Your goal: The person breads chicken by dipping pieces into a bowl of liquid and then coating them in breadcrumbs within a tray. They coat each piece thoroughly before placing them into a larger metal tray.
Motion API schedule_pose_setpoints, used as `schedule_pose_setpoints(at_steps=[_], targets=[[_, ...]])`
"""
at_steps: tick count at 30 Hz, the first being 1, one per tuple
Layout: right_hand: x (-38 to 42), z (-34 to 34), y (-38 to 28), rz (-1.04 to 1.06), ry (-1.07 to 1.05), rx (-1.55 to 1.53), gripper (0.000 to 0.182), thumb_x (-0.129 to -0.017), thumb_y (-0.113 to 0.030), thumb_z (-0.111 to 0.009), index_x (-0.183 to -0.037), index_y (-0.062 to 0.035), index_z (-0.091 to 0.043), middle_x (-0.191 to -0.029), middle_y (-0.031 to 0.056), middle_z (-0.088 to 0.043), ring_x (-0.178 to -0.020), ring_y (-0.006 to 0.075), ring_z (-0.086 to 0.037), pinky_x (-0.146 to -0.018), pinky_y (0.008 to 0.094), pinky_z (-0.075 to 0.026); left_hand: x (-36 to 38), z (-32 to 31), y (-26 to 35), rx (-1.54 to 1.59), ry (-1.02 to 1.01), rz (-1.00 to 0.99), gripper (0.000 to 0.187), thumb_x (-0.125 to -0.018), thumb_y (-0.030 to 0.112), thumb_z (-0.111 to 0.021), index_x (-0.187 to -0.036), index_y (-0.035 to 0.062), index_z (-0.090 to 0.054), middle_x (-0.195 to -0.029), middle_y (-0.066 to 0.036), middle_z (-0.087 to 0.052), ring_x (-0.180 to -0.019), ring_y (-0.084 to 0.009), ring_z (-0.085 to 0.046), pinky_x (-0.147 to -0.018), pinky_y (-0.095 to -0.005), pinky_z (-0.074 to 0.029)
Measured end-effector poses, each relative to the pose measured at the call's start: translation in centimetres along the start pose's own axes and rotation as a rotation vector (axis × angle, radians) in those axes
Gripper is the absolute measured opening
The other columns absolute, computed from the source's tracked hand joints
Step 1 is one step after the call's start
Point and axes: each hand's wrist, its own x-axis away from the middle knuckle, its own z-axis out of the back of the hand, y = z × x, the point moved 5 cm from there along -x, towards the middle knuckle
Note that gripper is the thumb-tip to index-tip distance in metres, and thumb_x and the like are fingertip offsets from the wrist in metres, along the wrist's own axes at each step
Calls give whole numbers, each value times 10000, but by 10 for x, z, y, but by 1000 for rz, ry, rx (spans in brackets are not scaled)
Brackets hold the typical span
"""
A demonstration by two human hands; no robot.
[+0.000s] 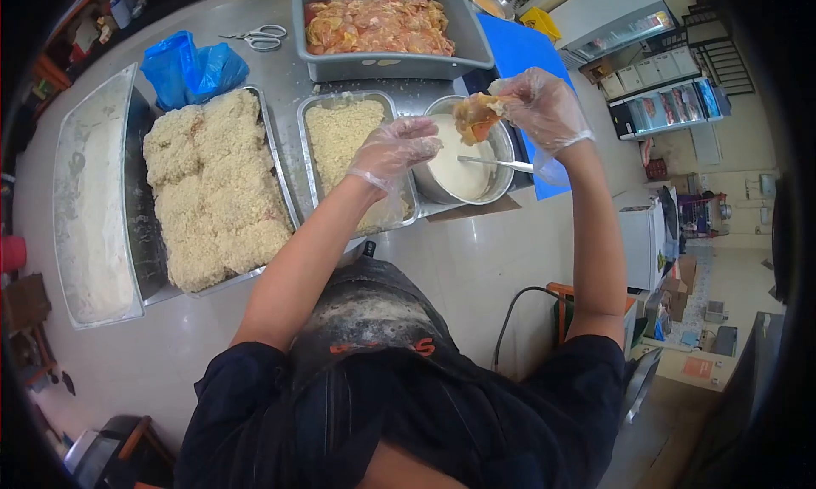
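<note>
My right hand [544, 115], in a clear plastic glove, grips a piece of raw marinated chicken [478, 119] above a round metal pot [501, 183]. White batter [455, 168] fills the lower part of that pot, and a utensil with a metal handle [497, 163] rests in it, its far end sunk out of sight. At the pot's left rim is my left hand [396, 153], also gloved, with fingers stretched out and nothing in them. Below it, partly covered by that hand and wrist, lies a metal tray [308, 149] of pale crumbs [344, 128].
A grey tub [302, 39] of raw chicken [378, 26] stands at the back. Leftward are a tray of crumb-coated pieces [212, 183], a deep pan of white flour [98, 209], a blue plastic bag [191, 68] and scissors [262, 37]. A blue board [531, 60] lies at right.
</note>
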Motion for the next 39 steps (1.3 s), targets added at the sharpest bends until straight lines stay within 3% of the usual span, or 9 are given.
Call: schedule_pose_setpoints(at_steps=[5,14,17,21,25,28,30,35,39], targets=[[-3,-38,20,32,-171,258,129,-727,-56,-709,-848,-11,-701,-831,180,-673,-763,341,-655,-720,388,-526,8,15,4,-102,45,-28,532,-872,43,-689,-1356,-53,-490,-1339,-148,-551,-1132,-212,-606,-980,-310,-518],[-20,-102,87,-162,-371,204,246,-757,-140,-683,-976,-41,-733,-919,234,-690,-838,369,-684,-780,410,-535,79,108,9,-148,358,-80,567,-840,23,-719,-1357,-42,-496,-1332,-153,-557,-1082,-202,-634,-942,-307,-536],[-18,-191,174,-255,-285,311,232,-791,-200,-666,-953,-44,-725,-948,240,-687,-889,381,-677,-820,448,-528,105,119,12,-149,451,-112,578,-841,45,-732,-1363,-18,-493,-1336,-136,-547,-1095,-201,-623,-950,-323,-533],[-26,-203,209,-336,-123,453,197,-847,-215,-620,-926,-61,-715,-975,232,-687,-922,392,-664,-856,461,-528,140,127,17,-97,545,-148,566,-835,34,-725,-1353,-20,-505,-1319,-139,-560,-1098,-208,-624,-945,-329,-537],[-31,-131,153,-59,-13,491,234,-876,-230,-593,-940,-37,-709,-974,219,-697,-941,381,-683,-807,465,-555,154,140,7,-16,577,-140,564,-847,52,-716,-1366,13,-499,-1341,-127,-550,-1137,-236,-599,-986,-355,-502],[-27,-120,118,-38,-138,279,234,-868,-230,-613,-958,-35,-706,-940,226,-697,-914,381,-681,-801,470,-547,150,145,1,21,646,-170,507,-833,24,-722,-1310,10,-551,-1266,-116,-589,-1064,-216,-634,-925,-329,-542],[-15,-139,103,-146,-270,72,198,-843,-200,-643,-942,-47,-719,-926,229,-692,-890,397,-669,-822,460,-528,148,139,3,36,641,-171,495,-835,19,-721,-1302,14,-558,-1253,-110,-594,-1066,-215,-633,-921,-331,-542],[12,-245,139,-13,-451,274,201,-806,-180,-690,-945,-42,-735,-913,226,-694,-850,376,-676,-803,421,-528,150,137,2,47,638,-159,486,-836,14,-722,-1296,19,-564,-1236,-98,-600,-1066,-209,-629,-912,-330,-542],[7,-203,131,-55,-569,13,218,-787,-168,-728,-950,-22,-734,-863,161,-716,-793,259,-688,-771,355,-536,159,141,1,55,647,-139,491,-823,-1,-730,-1288,29,-576,-1230,-93,-607,-1051,-203,-629,-910,-313,-538]])
